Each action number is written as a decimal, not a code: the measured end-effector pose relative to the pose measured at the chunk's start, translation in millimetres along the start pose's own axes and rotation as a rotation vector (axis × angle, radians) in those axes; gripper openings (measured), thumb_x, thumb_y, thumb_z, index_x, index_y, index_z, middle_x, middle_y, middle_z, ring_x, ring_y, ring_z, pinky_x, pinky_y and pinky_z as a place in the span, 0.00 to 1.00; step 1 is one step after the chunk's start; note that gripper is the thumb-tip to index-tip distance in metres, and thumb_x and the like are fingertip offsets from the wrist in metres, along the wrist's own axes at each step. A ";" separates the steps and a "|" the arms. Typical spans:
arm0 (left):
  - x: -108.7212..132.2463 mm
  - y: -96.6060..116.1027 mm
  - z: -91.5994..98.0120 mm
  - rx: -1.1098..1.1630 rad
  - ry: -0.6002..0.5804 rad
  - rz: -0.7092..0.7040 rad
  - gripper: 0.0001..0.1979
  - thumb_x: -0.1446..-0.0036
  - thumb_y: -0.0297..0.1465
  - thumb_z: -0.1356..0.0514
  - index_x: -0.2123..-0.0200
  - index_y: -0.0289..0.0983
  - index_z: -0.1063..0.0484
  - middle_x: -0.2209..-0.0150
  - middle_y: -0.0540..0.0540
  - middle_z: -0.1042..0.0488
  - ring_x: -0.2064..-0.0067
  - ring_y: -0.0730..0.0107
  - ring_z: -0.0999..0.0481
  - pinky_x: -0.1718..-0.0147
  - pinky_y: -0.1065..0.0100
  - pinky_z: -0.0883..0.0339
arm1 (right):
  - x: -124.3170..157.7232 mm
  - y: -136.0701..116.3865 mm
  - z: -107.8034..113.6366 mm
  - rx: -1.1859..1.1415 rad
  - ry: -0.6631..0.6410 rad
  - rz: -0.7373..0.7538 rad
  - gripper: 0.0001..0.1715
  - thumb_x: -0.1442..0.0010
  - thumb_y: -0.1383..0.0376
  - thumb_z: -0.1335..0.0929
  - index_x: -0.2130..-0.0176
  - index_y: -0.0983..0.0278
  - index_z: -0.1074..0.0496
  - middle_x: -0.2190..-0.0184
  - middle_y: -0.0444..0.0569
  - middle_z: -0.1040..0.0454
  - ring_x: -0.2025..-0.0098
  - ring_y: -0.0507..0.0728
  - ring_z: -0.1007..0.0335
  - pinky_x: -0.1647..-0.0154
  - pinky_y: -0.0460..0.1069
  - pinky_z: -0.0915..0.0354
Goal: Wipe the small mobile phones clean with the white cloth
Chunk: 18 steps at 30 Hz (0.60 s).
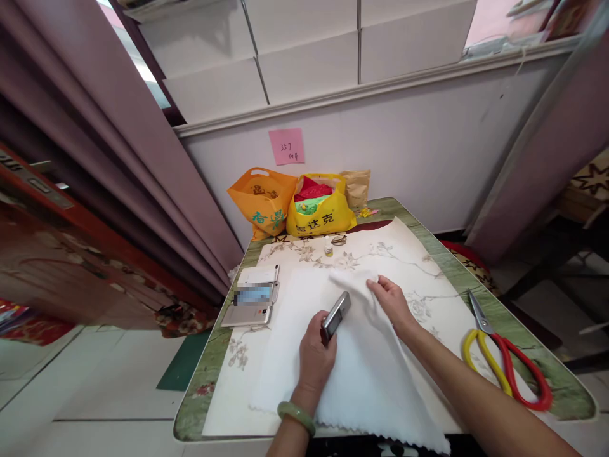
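My left hand (318,353), with a green bangle on its wrist, grips a small silver device with a dark panel (335,317); I cannot tell its exact kind. It is tilted over a white cloth (352,374) with a scalloped edge, spread over the middle of the table. Fingertips of my right hand (391,301) pinch the cloth's upper right part and lift it into a fold. To the left of the cloth lie several phones (247,315) side by side. Scissors with one yellow and one red handle (507,355) rest at the table's right side.
At the table's back stand an orange bag (264,197), a yellow bag (323,219) with red and green stuff inside, and a brown paper pouch (358,188). A small bottle (328,247) stands before them. A flowered sheet (228,393) covers the green tabletop (190,409).
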<state>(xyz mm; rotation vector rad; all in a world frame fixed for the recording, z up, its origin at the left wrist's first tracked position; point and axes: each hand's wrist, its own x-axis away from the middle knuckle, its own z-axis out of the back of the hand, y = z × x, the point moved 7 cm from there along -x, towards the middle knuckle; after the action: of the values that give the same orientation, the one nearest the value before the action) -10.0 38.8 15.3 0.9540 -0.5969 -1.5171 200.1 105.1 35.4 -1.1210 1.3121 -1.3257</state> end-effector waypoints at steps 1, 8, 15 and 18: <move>1.0 2.7 -1.4 -0.037 -0.020 -0.032 0.21 0.49 0.25 0.43 0.50 0.41 0.35 0.58 0.47 0.27 0.63 0.69 0.28 0.60 0.67 0.33 | 3.7 -3.4 -0.7 -0.060 0.033 0.013 0.18 0.42 0.50 0.35 0.69 0.62 0.34 0.78 0.40 0.34 0.76 0.52 0.40 0.76 0.46 0.42; 2.4 0.1 -2.0 -0.089 -0.015 -0.073 0.11 0.48 0.29 0.41 0.59 0.38 0.28 0.62 0.43 0.25 0.61 0.62 0.25 0.61 0.62 0.31 | 66.0 -34.7 -78.0 0.437 -0.417 0.698 0.15 0.36 0.60 0.39 0.56 0.55 0.24 0.54 0.44 0.23 0.45 0.60 0.35 0.37 0.61 0.51; -0.9 4.1 0.4 0.049 0.039 -0.078 0.12 0.47 0.25 0.44 0.61 0.40 0.25 0.58 0.41 0.25 0.54 0.59 0.26 0.53 0.59 0.32 | 67.4 -8.9 -101.8 0.679 -0.491 0.765 0.24 0.32 0.61 0.42 0.38 0.55 0.39 0.43 0.45 0.30 0.39 0.58 0.40 0.32 0.63 0.57; -1.4 6.2 -1.2 0.038 0.006 -0.079 0.08 0.46 0.27 0.43 0.64 0.40 0.25 0.65 0.44 0.26 0.61 0.63 0.27 0.59 0.63 0.33 | 58.6 -4.8 -96.4 0.676 -0.469 0.733 0.24 0.31 0.63 0.43 0.38 0.55 0.39 0.43 0.44 0.30 0.37 0.58 0.43 0.32 0.64 0.58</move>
<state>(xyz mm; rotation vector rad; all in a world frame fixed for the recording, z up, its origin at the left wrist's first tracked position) -5.6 39.2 20.0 1.0213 -0.5915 -1.5771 95.9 61.9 38.7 -0.3662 0.7104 -0.7757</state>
